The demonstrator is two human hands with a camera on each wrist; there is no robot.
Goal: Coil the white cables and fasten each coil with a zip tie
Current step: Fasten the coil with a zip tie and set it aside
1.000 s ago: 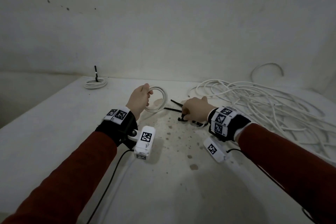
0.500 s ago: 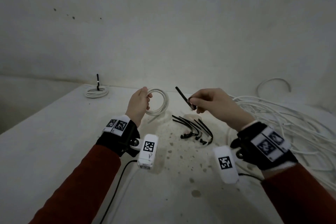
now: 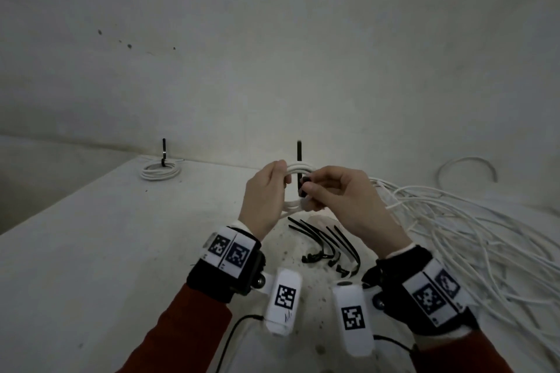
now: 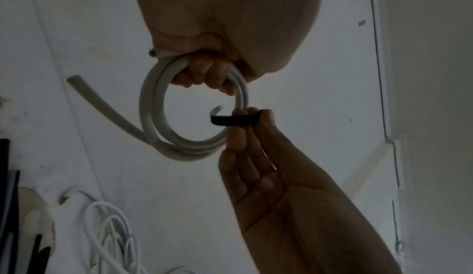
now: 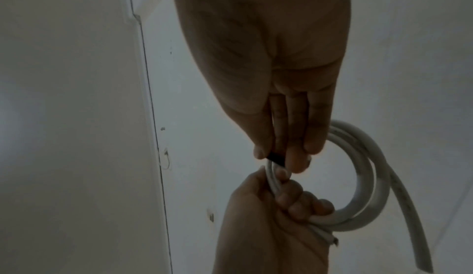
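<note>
My left hand [image 3: 266,194] grips a small coil of white cable [image 3: 298,171], held upright above the table. In the left wrist view its fingers [image 4: 204,74] curl round the coil [image 4: 153,116], and one loose cable end sticks out. My right hand [image 3: 336,194] pinches a black zip tie [image 3: 300,154] that runs through the coil and stands up above it. The wrist views show the black zip tie [image 4: 234,120] [image 5: 276,159] laid across the coil's strands, just beside the left fingers.
Several spare black zip ties [image 3: 324,245] lie on the white table [image 3: 106,251] under my hands. A big tangle of loose white cable [image 3: 472,236] fills the right side. A finished coil [image 3: 160,172] with an upright black tie sits at the far left by the wall.
My right hand picked a zip tie from the pile, lifted it and brought it left to the coil. Both hands rose and the tie now passes through the coil.
</note>
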